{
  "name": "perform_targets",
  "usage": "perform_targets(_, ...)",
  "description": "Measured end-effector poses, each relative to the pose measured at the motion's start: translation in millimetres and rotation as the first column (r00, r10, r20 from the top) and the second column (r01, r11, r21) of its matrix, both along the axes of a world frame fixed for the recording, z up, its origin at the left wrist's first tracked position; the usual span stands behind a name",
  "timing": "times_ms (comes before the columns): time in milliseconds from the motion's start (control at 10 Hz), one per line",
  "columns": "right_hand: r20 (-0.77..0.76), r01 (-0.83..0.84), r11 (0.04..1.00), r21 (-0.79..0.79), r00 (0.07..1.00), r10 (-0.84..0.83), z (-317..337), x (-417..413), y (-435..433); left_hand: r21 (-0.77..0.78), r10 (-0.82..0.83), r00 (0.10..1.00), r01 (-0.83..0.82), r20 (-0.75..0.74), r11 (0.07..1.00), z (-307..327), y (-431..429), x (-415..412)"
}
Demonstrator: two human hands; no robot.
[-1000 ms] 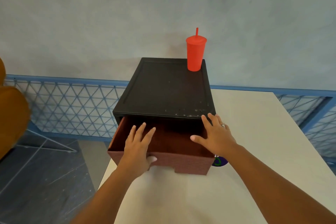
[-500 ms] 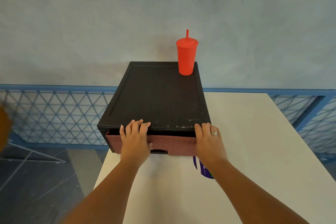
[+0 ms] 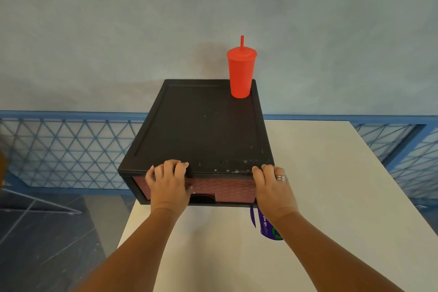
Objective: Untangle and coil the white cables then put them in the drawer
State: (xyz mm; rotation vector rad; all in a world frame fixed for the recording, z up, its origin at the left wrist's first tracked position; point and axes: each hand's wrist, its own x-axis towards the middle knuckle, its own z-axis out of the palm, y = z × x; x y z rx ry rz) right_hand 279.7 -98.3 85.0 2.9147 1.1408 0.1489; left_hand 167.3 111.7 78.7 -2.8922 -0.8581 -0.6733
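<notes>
step: closing the drawer (image 3: 222, 188); reddish front looks flush or nearly flush with the black cabinet (image 3: 201, 125), can't tell if fully seated
left hand (image 3: 168, 185): flat on the left part of the drawer front, fingers curled together over the cabinet's front top edge; pressing, not gripping anything
right hand (image 3: 272, 187): same on the right end, fingers hooked over the top edge, ring visible; pressing only
cables: none visible. Judging by the shut drawer they're inside, can't confirm
handle notch (image 3: 202, 197): dark cutout low on the front, between the hands, not in use
cup (image 3: 241, 71): red tumbler with straw, upright on the cabinet's back right corner, well apart from both hands
table (image 3: 320, 185): white; cabinet's left front corner overhangs its left edge
purple item (image 3: 266, 225): partly under the right wrist, just in front of the cabinet; can't identify
how to do it well: push evenly with both palms, straight back, so the drawer doesn't rack. Keep it gentle: the cabinet could slide or the cup tip. Watch for a cable loop pinched at the top gap.
progress: looks like the last step
</notes>
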Motion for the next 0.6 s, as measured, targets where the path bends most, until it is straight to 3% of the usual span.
perform_targets(100,0.016,-0.049,0.998,-0.051,0.999,0.049,-1.1,0.7,-1.9,-0.035,-0.011,1.0,0.011,-0.007,0.999,2.8,0.2,-1.8)
perform_targets(300,-0.063,-0.013,0.999,0.037,0.998,0.016,10.5,-6.6,-4.7,-0.16,-0.099,0.987,0.077,-0.13,0.984,14.8,1.0,-11.1)
perform_targets(500,-0.247,-0.043,0.999,0.011,0.968,0.044,39.2,-8.1,-13.9,-0.364,-0.213,0.912,0.077,-0.351,0.928,52.0,7.2,-12.2)
perform_targets(600,-0.404,-0.049,0.998,0.038,0.913,0.06,63.7,-3.6,-23.7,-0.395,-0.21,0.909,0.056,-0.36,0.917,87.0,13.5,-8.1)
